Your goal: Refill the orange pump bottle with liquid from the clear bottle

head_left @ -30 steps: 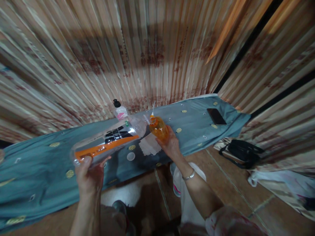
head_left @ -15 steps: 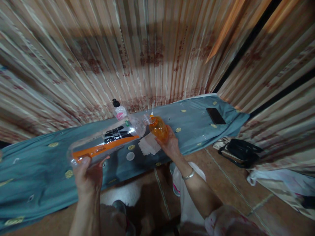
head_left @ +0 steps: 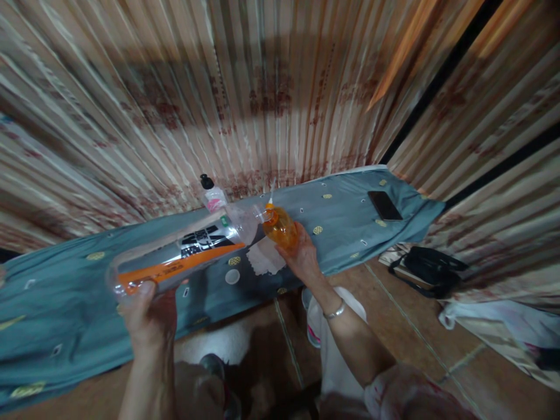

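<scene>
So you've got your left hand (head_left: 151,318) wrapped under the base end of a large, clear plastic bottle with an orange, black and silver label (head_left: 179,251), thumb on top. It's lying nearly flat in the air over the teal, pineapple-print cloth-covered bench (head_left: 341,221). Your right hand (head_left: 301,254) is gripping the lower body of a small, rounded, see-through amber bottle (head_left: 282,227), above the middle of the bench, and the two necks meet. Can't tell whether one's inside the other or just overlapping.

Tips, imo: brace the amber one, since its light, squeezable-looking body could wobble, and make any tilt come slowly from the left wrist. That big bottle is only held at the far end, so its neck could wander. Stay above the pale, ragged-edged sheet (head_left: 265,258) near the bench's front edge, might catch drips.

Labels: there's chunky black lettering plus smaller marks on the orange band, too blurry to read. The clear bottle with a black cap and pink label (head_left: 214,198) by the back edge, same deal.
</scene>
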The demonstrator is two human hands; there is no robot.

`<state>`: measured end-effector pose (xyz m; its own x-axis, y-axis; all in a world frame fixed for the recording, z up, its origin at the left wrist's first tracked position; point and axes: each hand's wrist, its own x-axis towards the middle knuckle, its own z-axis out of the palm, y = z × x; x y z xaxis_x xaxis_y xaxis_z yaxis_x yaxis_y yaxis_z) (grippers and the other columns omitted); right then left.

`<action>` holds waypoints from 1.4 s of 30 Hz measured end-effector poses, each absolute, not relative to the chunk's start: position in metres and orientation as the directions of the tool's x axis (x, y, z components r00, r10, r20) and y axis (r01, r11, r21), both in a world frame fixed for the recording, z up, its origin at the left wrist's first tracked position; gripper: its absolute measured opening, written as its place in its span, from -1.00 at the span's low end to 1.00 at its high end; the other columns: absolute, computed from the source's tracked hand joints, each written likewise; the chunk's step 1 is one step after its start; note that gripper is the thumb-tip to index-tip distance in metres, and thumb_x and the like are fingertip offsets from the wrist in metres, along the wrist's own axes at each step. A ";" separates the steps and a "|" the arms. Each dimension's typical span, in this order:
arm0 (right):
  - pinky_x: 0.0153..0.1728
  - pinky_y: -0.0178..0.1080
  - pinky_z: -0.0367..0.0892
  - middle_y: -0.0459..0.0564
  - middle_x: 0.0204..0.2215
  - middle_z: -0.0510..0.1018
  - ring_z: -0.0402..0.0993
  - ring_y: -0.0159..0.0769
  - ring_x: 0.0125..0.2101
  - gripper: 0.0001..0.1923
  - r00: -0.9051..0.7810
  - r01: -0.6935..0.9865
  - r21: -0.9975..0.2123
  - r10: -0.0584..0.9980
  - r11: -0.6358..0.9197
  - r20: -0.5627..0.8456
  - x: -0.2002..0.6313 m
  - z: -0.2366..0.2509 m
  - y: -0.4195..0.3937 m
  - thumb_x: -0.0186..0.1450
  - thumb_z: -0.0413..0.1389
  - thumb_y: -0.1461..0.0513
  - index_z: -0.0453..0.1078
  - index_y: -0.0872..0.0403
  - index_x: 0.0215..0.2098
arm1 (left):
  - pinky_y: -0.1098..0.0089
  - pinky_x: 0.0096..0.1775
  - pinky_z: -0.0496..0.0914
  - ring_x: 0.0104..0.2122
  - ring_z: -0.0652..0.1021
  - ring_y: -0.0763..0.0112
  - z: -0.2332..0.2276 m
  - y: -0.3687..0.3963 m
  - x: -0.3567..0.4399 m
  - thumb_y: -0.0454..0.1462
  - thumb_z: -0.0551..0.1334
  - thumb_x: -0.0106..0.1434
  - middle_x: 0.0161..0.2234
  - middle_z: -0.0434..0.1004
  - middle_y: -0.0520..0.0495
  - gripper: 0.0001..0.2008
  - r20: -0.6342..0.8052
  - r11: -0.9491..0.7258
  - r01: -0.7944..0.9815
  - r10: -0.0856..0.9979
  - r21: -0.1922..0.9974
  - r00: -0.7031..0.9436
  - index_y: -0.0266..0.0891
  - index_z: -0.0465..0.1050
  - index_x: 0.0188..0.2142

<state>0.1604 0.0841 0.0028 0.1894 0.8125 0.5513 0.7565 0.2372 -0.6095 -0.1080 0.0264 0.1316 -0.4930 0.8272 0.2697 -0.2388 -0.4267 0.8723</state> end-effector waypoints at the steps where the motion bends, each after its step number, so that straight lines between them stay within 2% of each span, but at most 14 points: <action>1: 0.18 0.12 0.44 0.31 0.18 0.48 0.45 0.06 0.20 -0.14 0.188 0.759 -0.607 0.814 0.234 0.549 0.160 0.003 0.084 0.22 0.30 0.09 0.06 0.15 0.36 | 0.49 -0.50 0.50 -0.17 0.61 0.20 0.131 0.026 -0.109 -0.14 0.51 -0.15 -0.19 0.63 -0.03 -0.51 0.274 -0.429 -0.233 0.826 0.873 -0.493 -0.08 0.58 -0.16; 7: 0.20 0.15 0.43 0.34 0.18 0.47 0.43 0.08 0.20 -0.17 0.167 0.763 -0.603 0.829 0.234 0.534 0.161 0.006 0.083 0.24 0.28 0.07 0.10 0.20 0.34 | 0.53 -0.51 0.46 -0.37 0.51 0.42 0.132 0.025 -0.111 -0.14 0.51 -0.15 -0.22 0.63 0.01 -0.59 0.273 -0.431 -0.227 0.819 0.873 -0.505 -0.12 0.59 -0.25; 12: 0.21 0.17 0.40 0.36 0.19 0.45 0.41 0.09 0.22 -0.18 0.160 0.762 -0.608 0.845 0.222 0.510 0.161 0.008 0.082 0.25 0.27 0.08 0.10 0.22 0.35 | 0.52 -0.49 0.48 -0.37 0.49 0.42 0.134 0.025 -0.109 -0.15 0.51 -0.15 -0.22 0.62 0.01 -0.65 0.265 -0.426 -0.231 0.819 0.875 -0.508 -0.15 0.58 -0.33; 18: 0.22 0.19 0.40 0.34 0.19 0.45 0.41 0.10 0.22 -0.17 0.169 0.755 -0.618 0.843 0.222 0.510 0.161 0.008 0.082 0.25 0.27 0.08 0.10 0.20 0.36 | 0.52 -0.49 0.47 -0.38 0.48 0.42 0.135 0.024 -0.109 -0.17 0.53 -0.17 -0.34 0.56 0.08 -0.68 0.263 -0.430 -0.242 0.819 0.870 -0.510 -0.12 0.58 -0.37; 27: 0.21 0.18 0.40 0.34 0.18 0.47 0.43 0.09 0.20 -0.17 0.168 0.762 -0.608 0.840 0.222 0.516 0.161 0.008 0.083 0.25 0.27 0.07 0.11 0.20 0.35 | 0.52 -0.51 0.46 -0.39 0.47 0.44 0.136 0.026 -0.108 -0.14 0.53 -0.18 -0.28 0.60 0.03 -0.67 0.284 -0.439 -0.227 0.820 0.869 -0.497 -0.15 0.58 -0.39; 31: 0.22 0.18 0.39 0.34 0.20 0.45 0.41 0.09 0.21 -0.17 0.176 0.760 -0.614 0.841 0.214 0.512 0.161 0.008 0.082 0.26 0.26 0.04 0.10 0.19 0.35 | 0.54 -0.50 0.47 -0.38 0.48 0.44 0.137 0.026 -0.106 -0.15 0.53 -0.17 -0.26 0.61 0.02 -0.65 0.292 -0.443 -0.226 0.821 0.868 -0.490 -0.14 0.58 -0.35; 35: 0.22 0.16 0.40 0.32 0.18 0.47 0.43 0.07 0.20 -0.19 0.178 0.760 -0.614 0.838 0.216 0.516 0.161 0.007 0.082 0.27 0.24 0.04 0.10 0.19 0.35 | 0.53 -0.51 0.46 -0.38 0.51 0.42 0.138 0.025 -0.106 -0.15 0.53 -0.16 -0.23 0.61 0.03 -0.56 0.299 -0.449 -0.226 0.821 0.865 -0.486 -0.08 0.58 -0.23; 42: 0.21 0.15 0.41 0.31 0.18 0.48 0.43 0.06 0.20 -0.20 0.176 0.762 -0.611 0.838 0.217 0.517 0.161 0.009 0.082 0.28 0.25 0.05 0.09 0.15 0.36 | 0.49 -0.48 0.46 -0.17 0.62 0.17 0.140 0.025 -0.106 -0.16 0.52 -0.17 -0.15 0.63 -0.03 -0.41 0.297 -0.440 -0.207 0.819 0.874 -0.490 -0.05 0.52 -0.08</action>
